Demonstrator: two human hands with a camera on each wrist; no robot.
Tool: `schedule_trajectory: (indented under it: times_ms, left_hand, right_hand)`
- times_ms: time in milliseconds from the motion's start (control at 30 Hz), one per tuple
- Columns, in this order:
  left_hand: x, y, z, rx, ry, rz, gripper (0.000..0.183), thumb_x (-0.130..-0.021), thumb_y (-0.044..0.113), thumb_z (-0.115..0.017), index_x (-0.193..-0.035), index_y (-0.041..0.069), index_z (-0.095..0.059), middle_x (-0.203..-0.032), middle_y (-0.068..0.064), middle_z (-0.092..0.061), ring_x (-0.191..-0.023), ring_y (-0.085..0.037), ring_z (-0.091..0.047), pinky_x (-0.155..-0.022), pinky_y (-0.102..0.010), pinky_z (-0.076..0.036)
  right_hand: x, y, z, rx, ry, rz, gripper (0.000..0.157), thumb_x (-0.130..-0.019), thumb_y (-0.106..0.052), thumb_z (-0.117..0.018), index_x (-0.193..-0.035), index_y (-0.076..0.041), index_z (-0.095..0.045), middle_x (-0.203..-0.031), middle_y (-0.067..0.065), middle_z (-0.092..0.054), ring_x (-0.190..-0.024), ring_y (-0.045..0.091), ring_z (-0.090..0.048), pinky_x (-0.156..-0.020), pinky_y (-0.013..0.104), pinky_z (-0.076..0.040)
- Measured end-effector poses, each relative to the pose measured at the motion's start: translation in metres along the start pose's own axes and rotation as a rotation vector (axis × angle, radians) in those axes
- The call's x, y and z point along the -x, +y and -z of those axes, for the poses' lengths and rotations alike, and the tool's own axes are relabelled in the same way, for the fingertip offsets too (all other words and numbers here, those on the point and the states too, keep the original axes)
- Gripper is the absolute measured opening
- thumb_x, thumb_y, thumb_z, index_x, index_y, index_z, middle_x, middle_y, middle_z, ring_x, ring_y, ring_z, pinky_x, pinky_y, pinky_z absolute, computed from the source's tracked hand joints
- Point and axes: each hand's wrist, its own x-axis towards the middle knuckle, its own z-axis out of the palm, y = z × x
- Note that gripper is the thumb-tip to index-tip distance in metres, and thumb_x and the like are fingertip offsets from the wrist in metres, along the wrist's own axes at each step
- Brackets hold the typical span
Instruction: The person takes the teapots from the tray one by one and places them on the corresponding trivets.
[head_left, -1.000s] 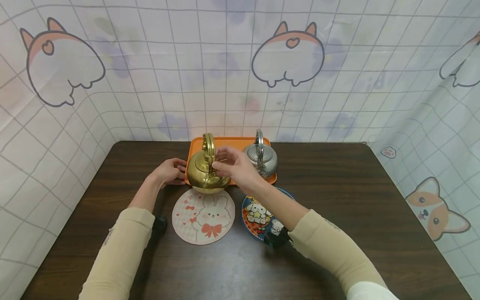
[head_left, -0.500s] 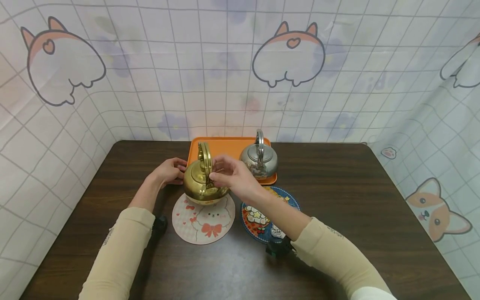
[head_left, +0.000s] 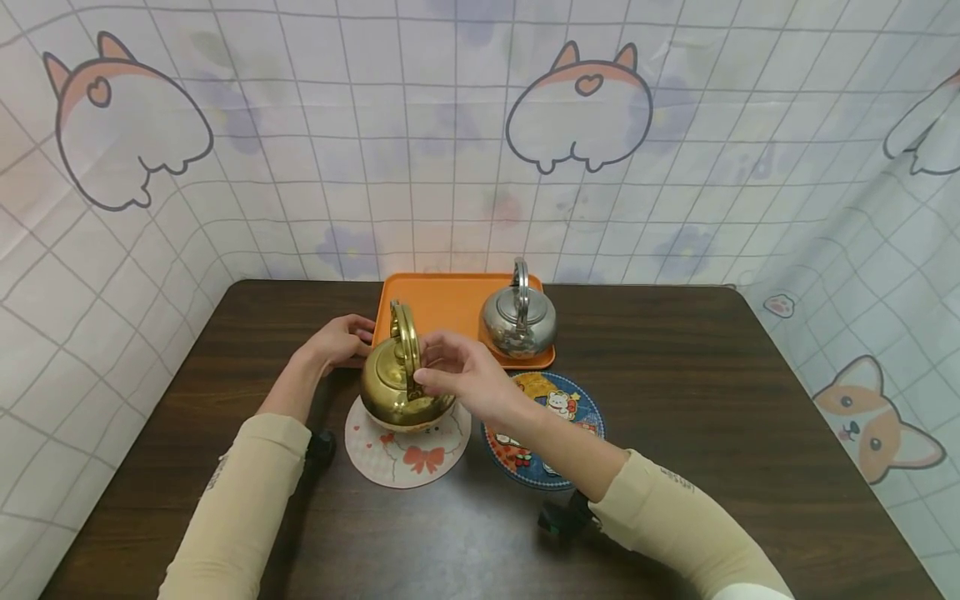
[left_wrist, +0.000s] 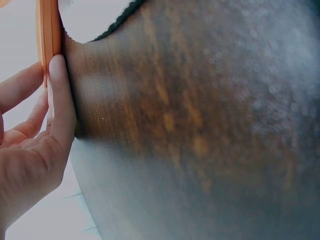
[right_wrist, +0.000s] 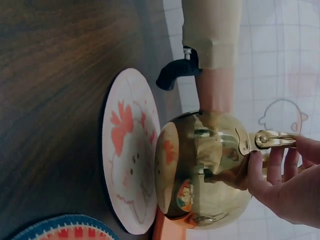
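Observation:
A shiny gold kettle [head_left: 393, 387] hangs tilted over the pink bunny placemat [head_left: 405, 467]. My right hand [head_left: 472, 379] pinches the base of its raised handle [right_wrist: 275, 139], as the right wrist view shows. Whether the kettle's underside touches the mat cannot be told. At the orange tray's [head_left: 435, 296] left edge, my left hand [head_left: 337, 342] holds the rim between thumb and fingers; the tray edge [left_wrist: 48, 35] shows close up in the left wrist view. On the tray's right side stands a silver kettle [head_left: 517, 325], its handle upright.
A round blue cartoon placemat [head_left: 577, 400] lies right of the bunny one, partly under my right forearm. The dark wooden table [head_left: 690, 375] reaches back to a patterned cloth wall [head_left: 450, 167].
My right hand has brought the gold kettle off the tray's left side, toward the front, over the bunny placemat. My left hand stays at the tray edge.

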Motion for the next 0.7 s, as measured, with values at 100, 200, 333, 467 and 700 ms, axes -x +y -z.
schedule_trajectory:
  times_ms: [100,200,333,467,700]
  left_hand:
    - [-0.001,-0.001,0.000,-0.002,0.004,-0.002,0.060,-0.098,-0.006,-0.062,-0.151,-0.008,-0.035,-0.137,-0.026,-0.047,-0.106,-0.027,-0.059,-0.085,-0.033,-0.058]
    - [-0.001,-0.002,0.000,0.001,0.011,0.002,0.059,-0.097,-0.007,-0.062,-0.150,-0.008,-0.036,-0.135,-0.025,-0.048,-0.105,-0.027,-0.059,-0.083,-0.032,-0.059]
    - [-0.002,-0.001,0.000,0.011,0.014,0.011,0.059,-0.096,-0.010,-0.062,-0.150,-0.008,-0.036,-0.135,-0.024,-0.047,-0.099,-0.023,-0.060,-0.080,-0.029,-0.059]
    - [-0.004,-0.001,0.000,0.031,0.008,0.016,0.060,-0.096,-0.011,-0.061,-0.150,-0.008,-0.035,-0.135,-0.025,-0.046,-0.095,-0.021,-0.062,-0.080,-0.030,-0.060]
    - [-0.003,-0.001,0.000,0.030,0.007,0.021,0.060,-0.096,-0.011,-0.061,-0.151,-0.007,-0.035,-0.136,-0.026,-0.046,-0.094,-0.021,-0.063,-0.082,-0.031,-0.061]
  right_hand:
    - [0.003,0.002,-0.004,-0.019,-0.006,-0.017,0.025,-0.099,0.005,-0.063,-0.124,0.003,-0.058,-0.117,0.014,-0.063,-0.103,0.020,-0.064,-0.090,0.042,-0.059]
    - [0.005,0.005,-0.006,-0.022,-0.018,-0.014,0.024,-0.098,0.006,-0.064,-0.122,0.004,-0.058,-0.114,0.013,-0.064,-0.100,0.018,-0.064,-0.089,0.042,-0.059]
    - [0.008,0.009,-0.009,-0.023,-0.035,0.003,0.023,-0.098,0.006,-0.064,-0.121,0.005,-0.058,-0.113,0.012,-0.064,-0.098,0.018,-0.064,-0.088,0.039,-0.059]
    - [0.011,0.012,-0.011,-0.019,-0.045,0.015,0.022,-0.098,0.005,-0.064,-0.120,0.005,-0.058,-0.112,0.012,-0.064,-0.097,0.018,-0.064,-0.087,0.035,-0.058]
    - [0.013,0.019,-0.012,0.057,-0.050,0.031,0.022,-0.096,0.003,-0.069,-0.117,0.002,-0.062,-0.106,0.007,-0.064,-0.096,0.017,-0.065,-0.086,0.030,-0.056]
